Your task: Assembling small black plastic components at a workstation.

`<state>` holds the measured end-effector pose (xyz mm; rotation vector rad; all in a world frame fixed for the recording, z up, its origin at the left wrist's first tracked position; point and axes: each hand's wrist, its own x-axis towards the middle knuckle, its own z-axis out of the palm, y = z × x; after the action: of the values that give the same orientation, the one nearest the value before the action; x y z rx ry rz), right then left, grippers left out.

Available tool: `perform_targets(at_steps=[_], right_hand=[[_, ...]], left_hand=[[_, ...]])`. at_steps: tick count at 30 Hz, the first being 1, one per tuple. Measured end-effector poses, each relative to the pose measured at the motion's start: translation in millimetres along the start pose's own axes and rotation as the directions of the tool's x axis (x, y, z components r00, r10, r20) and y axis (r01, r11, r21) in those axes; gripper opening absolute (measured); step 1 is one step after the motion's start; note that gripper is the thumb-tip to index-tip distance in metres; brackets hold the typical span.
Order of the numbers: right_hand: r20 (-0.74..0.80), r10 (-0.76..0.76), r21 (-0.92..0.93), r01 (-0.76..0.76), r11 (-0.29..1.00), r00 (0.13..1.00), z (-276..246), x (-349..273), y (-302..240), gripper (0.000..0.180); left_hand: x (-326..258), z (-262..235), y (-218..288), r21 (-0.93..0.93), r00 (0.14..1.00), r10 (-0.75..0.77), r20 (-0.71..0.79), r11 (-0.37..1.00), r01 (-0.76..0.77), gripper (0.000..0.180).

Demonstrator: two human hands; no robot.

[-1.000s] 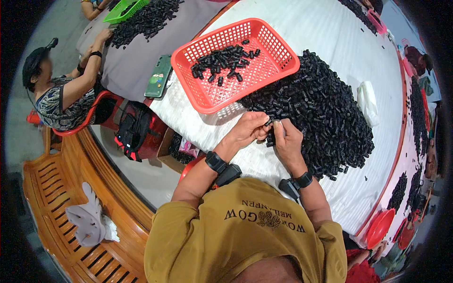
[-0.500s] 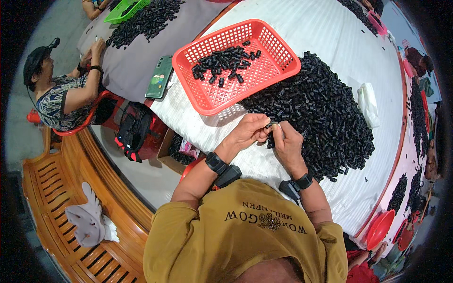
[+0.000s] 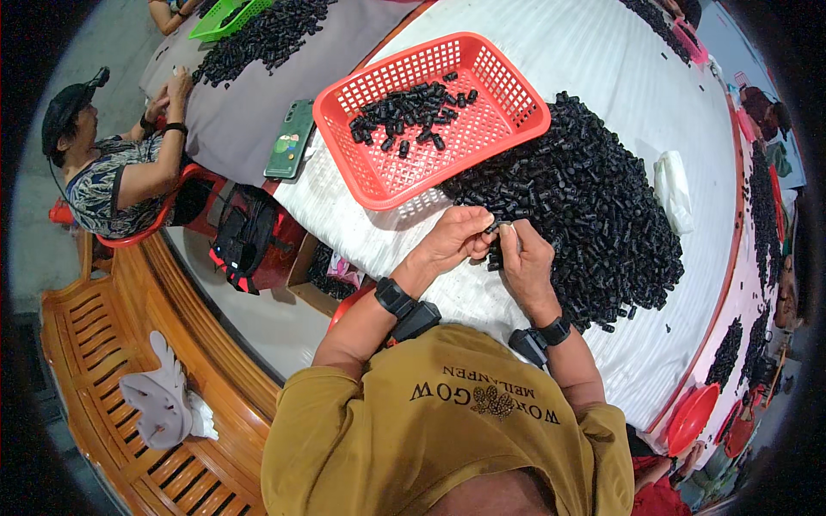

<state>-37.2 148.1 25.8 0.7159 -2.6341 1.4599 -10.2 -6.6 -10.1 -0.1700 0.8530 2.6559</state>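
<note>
A red rectangular lattice plastic basket holds scattered short black cylindrical pieces; nearer, the left hand and right hand pinch one small black cylindrical part between them, beside a large heap of black pieces.

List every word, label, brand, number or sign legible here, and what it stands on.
Mustard shirt: dark lettering in two rows and a flower-like emblem, upside down in view; legible at least in part, but its wording is not copied here.
Green phone: small picture on it; any text too small to read.
Black piece in the left hand: any marking too small to read.
Red basket: no lettering visible.
</note>
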Motion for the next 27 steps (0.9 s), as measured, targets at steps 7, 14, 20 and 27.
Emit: perform_targets(at_steps=[7, 14, 20, 27], right_hand=[[0.022, -0.024, -0.038, 0.025, 0.999, 0.999, -3.5, 0.7, -6.6, 0.019], [-0.001, 0.012, 0.030, -0.012, 0.999, 1.000, -0.6, -1.7, -1.2, 0.017], [-0.008, -0.017, 0.002, 0.017, 1.000, 1.000, -1.2, -0.5, -3.3, 0.017], [0.018, -0.063, -0.032, 0.064, 0.997, 0.998, -4.3, 0.9, -7.8, 0.016]], left_hand=[[-0.4, 0.8, -0.3, 0.020, 0.999, 0.032, -0.012, 0.999, -0.032, 0.019], [-0.7, 2.4, 1.1, -0.022, 1.000, 0.031, -0.005, 0.999, -0.031, 0.021], [-2.0, 2.8, 2.2, -0.021, 1.000, -0.022, -0.009, 1.000, 0.022, 0.022], [-0.5, -0.6, 0.6, -0.010, 1.000, -0.012, 0.022, 1.000, 0.012, 0.024]])
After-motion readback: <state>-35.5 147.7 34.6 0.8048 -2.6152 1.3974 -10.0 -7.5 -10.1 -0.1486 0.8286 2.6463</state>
